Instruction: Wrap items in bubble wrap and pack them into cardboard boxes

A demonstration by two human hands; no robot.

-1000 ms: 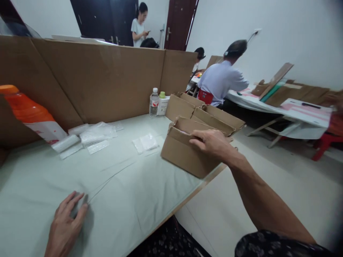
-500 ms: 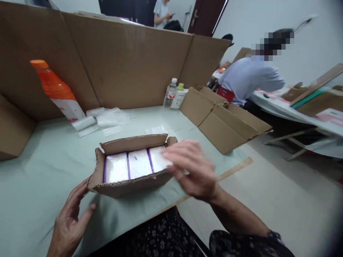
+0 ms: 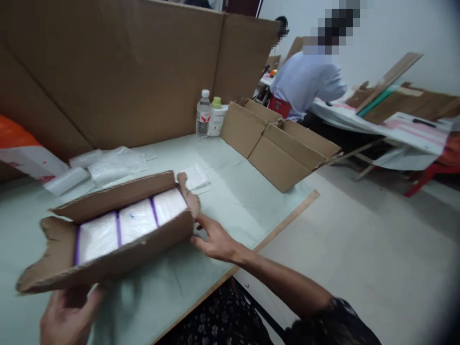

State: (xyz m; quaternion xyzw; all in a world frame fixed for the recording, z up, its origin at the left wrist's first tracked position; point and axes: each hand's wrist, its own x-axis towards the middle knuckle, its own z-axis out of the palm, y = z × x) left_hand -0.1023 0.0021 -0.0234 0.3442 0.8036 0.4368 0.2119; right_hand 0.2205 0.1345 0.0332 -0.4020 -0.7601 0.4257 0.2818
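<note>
An open cardboard box [image 3: 143, 256] stands in front of me, its flaps up and its left end closer to me. Inside, three white plastic-wrapped packs [image 3: 136, 220] with purple edges sit in a row. My left hand [image 3: 68, 314] is at the near left corner, fingers going under the box and partly hidden, thumb in front. At the opposite end, my right hand [image 3: 217, 242] grips the right edge, its fingers behind the corner and its thumb at the near side. Whether the box is fully off the table, I cannot tell.
Clear plastic bags [image 3: 117, 165] lie behind the box, beside an orange bottle [image 3: 28, 148]. A water bottle [image 3: 203, 117], a white bottle [image 3: 217, 120] and another open carton [image 3: 276, 148] stand farther right. A tall cardboard panel [image 3: 151, 72] closes the back. A person [image 3: 305, 79] sits beyond.
My right hand has come down from above the packs to the box's right end. The box's left end has come nearer and looks raised. The view has swung to the right.
</note>
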